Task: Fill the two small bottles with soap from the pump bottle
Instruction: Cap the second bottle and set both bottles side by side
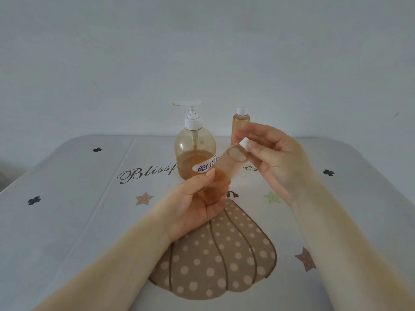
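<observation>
My left hand [197,205] grips a small clear bottle [224,169] holding amber soap, tilted up and to the right above the table. My right hand [274,158] pinches that bottle's white cap [244,145] at its neck. Behind them the pump bottle [195,147] stands upright, with a white pump head and amber soap filling its lower part. A second small bottle [241,122], capped in white and full of amber soap, stands to the right of the pump bottle, partly hidden by my right fingers.
The table [67,209] wears a pale cloth printed with stars, clovers, script lettering and a brown dotted skirt shape. A plain wall rises right behind the bottles. The table's left edge drops off at the far left.
</observation>
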